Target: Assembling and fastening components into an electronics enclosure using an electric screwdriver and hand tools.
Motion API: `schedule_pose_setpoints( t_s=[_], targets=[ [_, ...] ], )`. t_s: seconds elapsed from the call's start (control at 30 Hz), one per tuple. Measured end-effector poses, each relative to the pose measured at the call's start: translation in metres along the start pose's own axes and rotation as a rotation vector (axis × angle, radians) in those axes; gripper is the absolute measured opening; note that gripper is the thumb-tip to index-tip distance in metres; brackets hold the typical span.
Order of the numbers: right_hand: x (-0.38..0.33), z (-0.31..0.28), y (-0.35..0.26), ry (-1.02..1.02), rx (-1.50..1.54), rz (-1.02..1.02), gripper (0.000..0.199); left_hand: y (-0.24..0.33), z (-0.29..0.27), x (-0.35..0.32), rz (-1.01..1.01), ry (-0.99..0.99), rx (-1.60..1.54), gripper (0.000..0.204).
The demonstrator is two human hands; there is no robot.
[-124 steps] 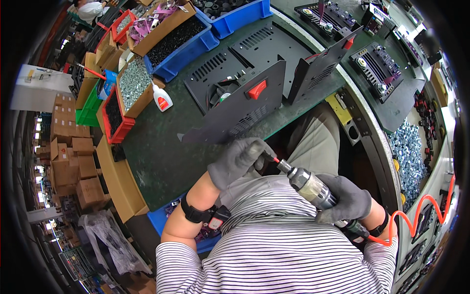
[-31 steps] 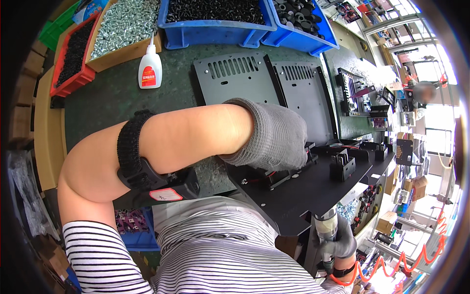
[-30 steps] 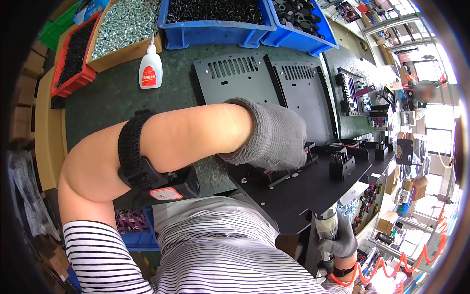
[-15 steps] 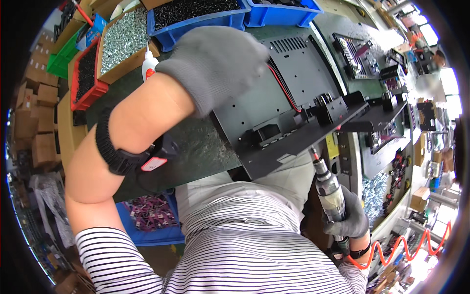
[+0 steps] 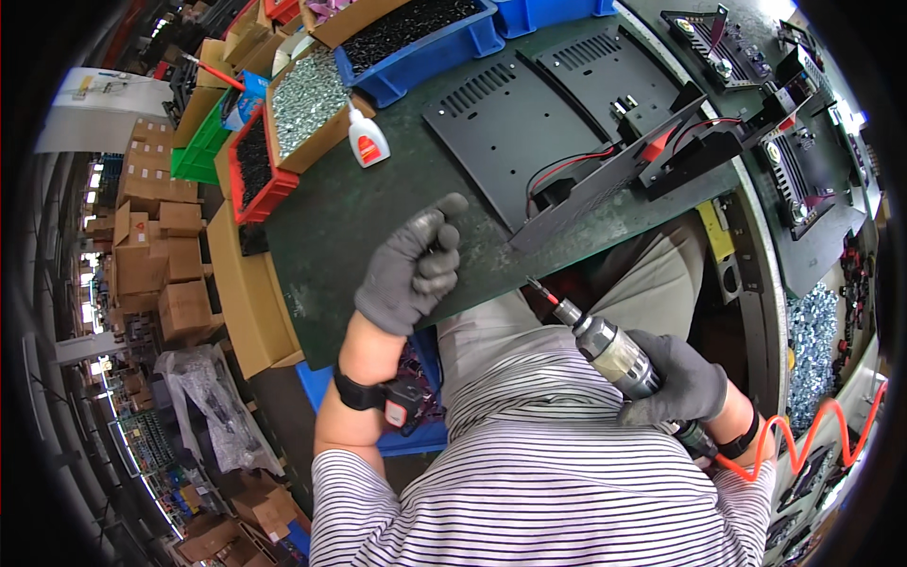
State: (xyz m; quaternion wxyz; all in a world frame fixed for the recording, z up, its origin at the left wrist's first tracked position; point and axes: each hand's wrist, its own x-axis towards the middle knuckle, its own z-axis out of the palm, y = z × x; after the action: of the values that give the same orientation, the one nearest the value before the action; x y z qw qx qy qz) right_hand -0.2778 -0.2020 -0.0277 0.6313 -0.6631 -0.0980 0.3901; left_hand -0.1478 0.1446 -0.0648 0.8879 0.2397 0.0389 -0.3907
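Note:
My right hand (image 5: 675, 378), in a dark grey glove, is wrapped round a pneumatic screwdriver (image 5: 614, 354). The tool's bit points up and left, just off the near edge of the workbench. My left hand (image 5: 413, 263), gloved alike, hovers over the green bench top with its fingers curled in; whatever they hold is hidden. To its right lie black sheet-metal panels (image 5: 505, 128) with vent slots and small holes. A raised black flange (image 5: 605, 175) runs along their near side, and red and black wires (image 5: 570, 163) lie beside it.
A white glue bottle (image 5: 367, 140) lies by a carton of silver screws (image 5: 310, 94). Red (image 5: 260, 170) and blue bins (image 5: 416, 52) of black fasteners line the bench's far left. An orange coiled hose (image 5: 803, 444) trails right. Finished-looking assemblies (image 5: 794, 180) stand at the right.
My left hand has come back from above the panels toward the bench's near edge. The screwdriver has tilted further left in my right hand. The whole view has shifted.

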Motion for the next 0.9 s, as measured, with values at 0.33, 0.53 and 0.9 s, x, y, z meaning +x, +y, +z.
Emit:
schedule_pose_setpoints(
  t_s=[0.33, 0.53, 0.9],
  targets=[
    [0.045, 0.018, -0.022, -0.088, -0.034, -0.158, 0.068, -0.032, 0.006, -0.031, 0.206, 0.144, 0.279, 0.028],
    [0.042, 0.024, -0.027, -0.073, 0.010, -0.070, 0.067, -0.030, 0.008, -0.028, 0.147, 0.144, 0.257, 0.030],
    [0.031, 0.027, -0.028, -0.028, -0.084, -0.110, 0.067, -0.040, 0.041, -0.020, 0.231, 0.289, 0.553, 0.034]
  ],
)
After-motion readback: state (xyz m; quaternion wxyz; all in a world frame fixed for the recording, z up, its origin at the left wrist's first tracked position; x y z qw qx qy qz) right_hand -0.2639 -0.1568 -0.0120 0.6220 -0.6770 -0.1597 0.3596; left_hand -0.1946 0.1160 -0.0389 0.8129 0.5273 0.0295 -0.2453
